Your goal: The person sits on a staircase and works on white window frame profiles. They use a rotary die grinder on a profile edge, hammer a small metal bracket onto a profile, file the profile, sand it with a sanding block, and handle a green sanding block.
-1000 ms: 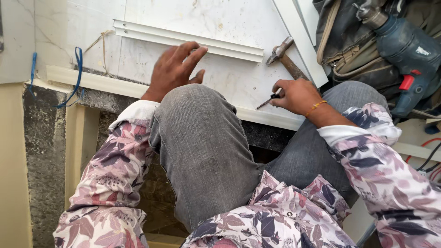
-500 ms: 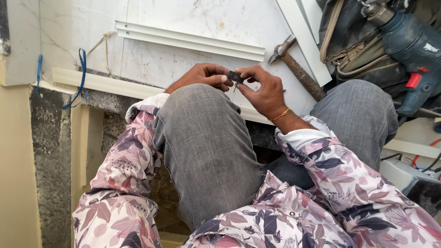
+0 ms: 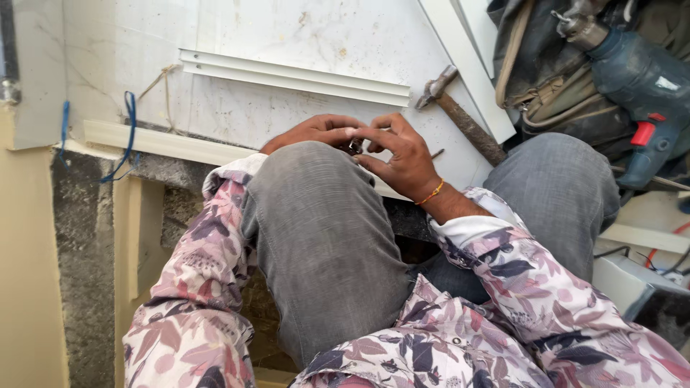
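Left hand (image 3: 313, 131) and right hand (image 3: 402, 154) pinch small dark part (image 3: 353, 147) above knee; seems light, rigid; fingertip hold suits.

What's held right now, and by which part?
A small dark item, pinched between the fingertips of the left hand and right hand above the knee. Too small and too covered to tell its kind or which part the grip is on.
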